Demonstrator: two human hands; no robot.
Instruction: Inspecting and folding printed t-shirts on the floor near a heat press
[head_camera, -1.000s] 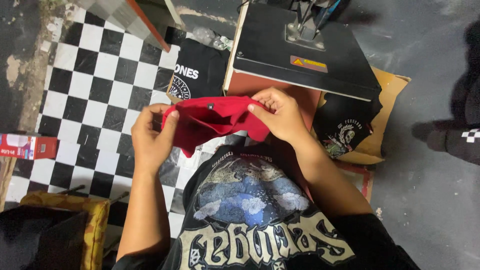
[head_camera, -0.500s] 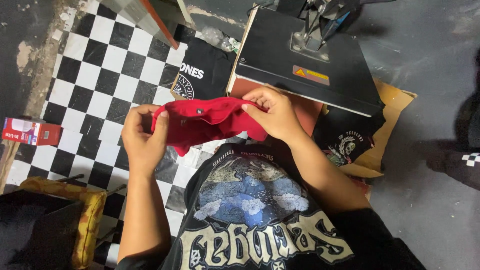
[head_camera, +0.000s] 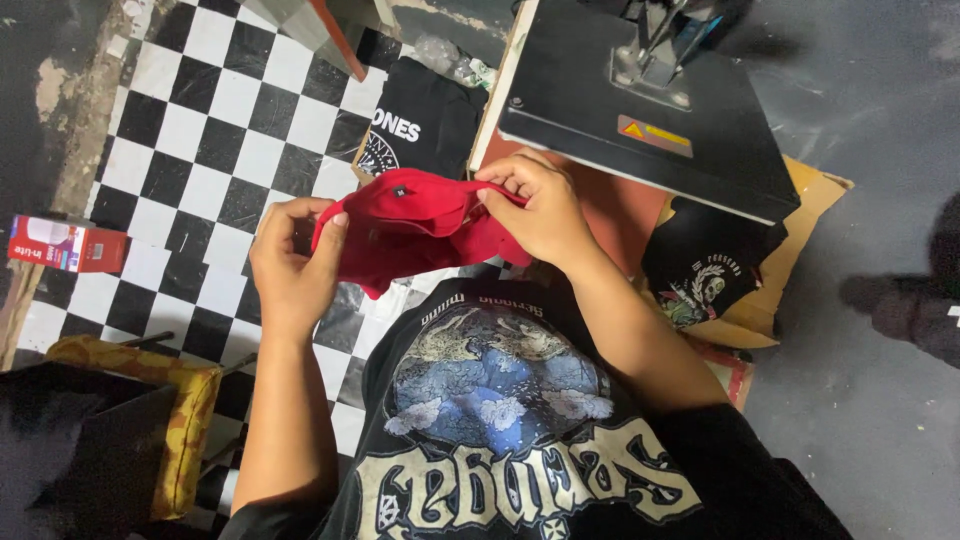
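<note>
**Two hands clamped on red garment**

Both hands grip a crumpled red fabric garment (head_camera: 420, 225), held in the air above the black-and-white checkered floor (head_camera: 200, 120). Left hand (head_camera: 292, 262) pinches its left edge; right hand (head_camera: 535, 205) pinches its upper right edge. Just beyond sits a black flat-plate heat press (head_camera: 640, 110), with a folded black printed shirt (head_camera: 425, 125) beside it.

Red garment (head_camera: 420, 225) — one. Hands — two: left (head_camera: 290, 265), right (head_camera: 535, 210). Heat press (head_camera: 640, 100) — one. Folded black shirts — two: one by the checkered floor (head_camera: 425, 125), one under the press's edge (head_camera: 710, 275). Red carton (head_camera: 65, 245) — one. Yellow cushion (head_camera: 180, 420) — one.
</note>
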